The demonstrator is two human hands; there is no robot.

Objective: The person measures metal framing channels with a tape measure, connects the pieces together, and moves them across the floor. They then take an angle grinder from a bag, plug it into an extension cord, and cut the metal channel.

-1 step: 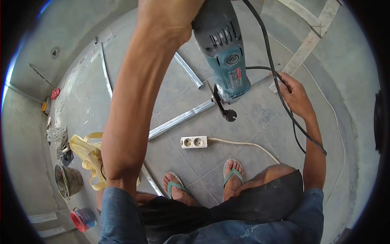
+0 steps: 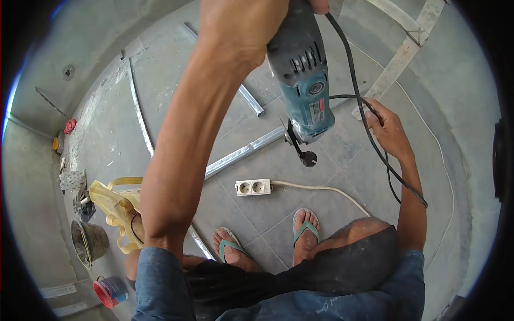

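Note:
My left hand point(image 2: 243, 24), partly cut off by the upper edge, is closed round the dark grey rear body of a teal angle grinder point(image 2: 310, 104). The grinder hangs head down over the floor, with a thin dark disc point(image 2: 290, 131) seen nearly edge-on. Below its head shows a dark notched piece point(image 2: 308, 159) whose kind I cannot make out. From the grinder's top a black power cord point(image 2: 350, 56) runs down to the right and crosses my right forearm. Another stretch of it passes behind the grinder into my right hand point(image 2: 386, 127), whose fingers are closed on it.
A white double-socket extension point(image 2: 253, 187) with a pale cable lies before my sandalled feet. Metal profiles point(image 2: 246, 152) rest on the tiles. Leftward are a yellow bag point(image 2: 115, 206), a dirty bucket point(image 2: 88, 243) and a red-blue pail point(image 2: 110, 291). A long board point(image 2: 399, 61) lies at far right.
The grinder and my left hand have shifted slightly right and a little down. My right hand, still on the cord, has moved slightly left and down.

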